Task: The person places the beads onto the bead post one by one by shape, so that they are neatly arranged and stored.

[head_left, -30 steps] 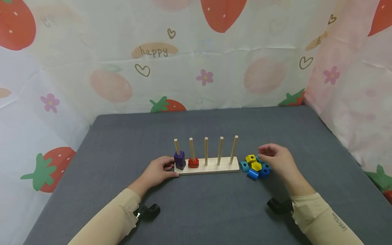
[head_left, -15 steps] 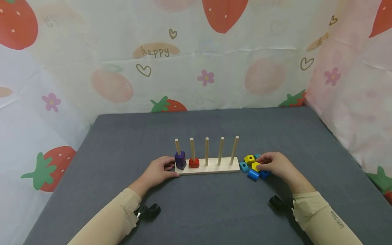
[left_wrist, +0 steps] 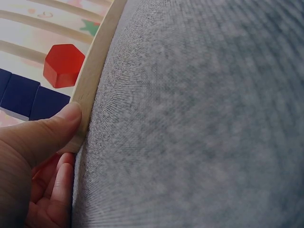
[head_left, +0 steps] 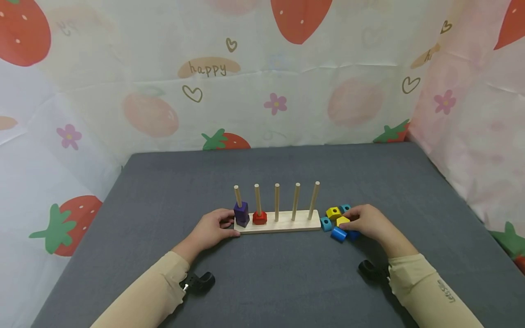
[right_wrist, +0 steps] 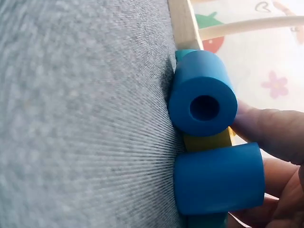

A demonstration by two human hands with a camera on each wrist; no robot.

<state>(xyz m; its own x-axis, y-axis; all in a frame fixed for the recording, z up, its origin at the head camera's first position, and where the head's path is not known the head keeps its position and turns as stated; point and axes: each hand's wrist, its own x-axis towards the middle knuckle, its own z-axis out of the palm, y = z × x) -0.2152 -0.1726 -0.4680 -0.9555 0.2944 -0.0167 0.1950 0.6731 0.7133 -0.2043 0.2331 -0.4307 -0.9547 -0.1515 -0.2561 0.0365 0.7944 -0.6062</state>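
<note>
Two hands are at work over the grey-covered bench [head_left: 266, 278]. The left hand [head_left: 211, 228] grips the left end of the wooden base [head_left: 287, 225], thumb pressed against its front edge. Five pegs [head_left: 276, 202] stand on this base: the leftmost carries a purple stack [head_left: 241, 213], the next a red block [head_left: 259, 219] seated at the bottom.

The right hand [head_left: 371, 223] pinches the nearer yellow block [head_left: 341, 220], which lies among loose pieces just beyond the base's right end; how firm the hold is, I cannot tell. Beside it are a farther yellow block [head_left: 333, 212], a teal block [head_left: 326, 223] near the base, a blue cylinder [head_left: 338, 234] on its side and a second blue cylinder [right_wrist: 218, 179], partly hidden in the head view.
</note>
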